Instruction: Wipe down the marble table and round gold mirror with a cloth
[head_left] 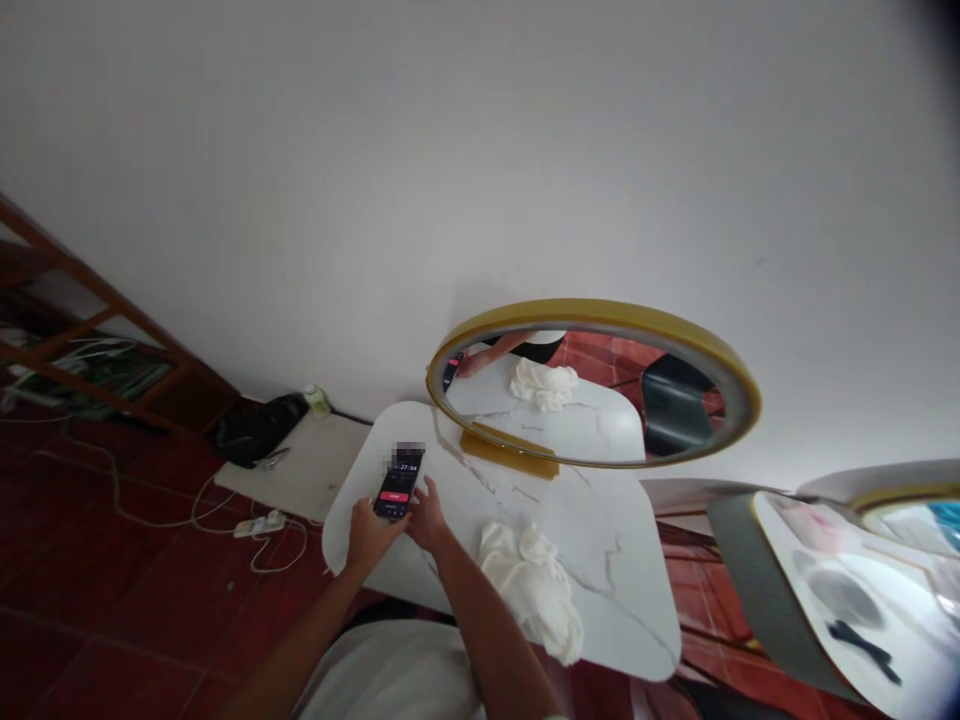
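Observation:
A smartphone with a lit dark screen and a pink-red button is held over the left part of a white marble-patterned table. My left hand is closed around its lower left edge. At its lower right side is my right hand, fingers curled against the phone's edge. A crumpled white cloth lies on the table to the right of my right forearm. Behind it stands an oval gold-framed mirror, reflecting the cloth, the phone and an arm.
On the red tiled floor at left are a power strip with cables, a black bag and a small bottle. A wooden shelf leans in from the left. At right is a second white table with a black item on it.

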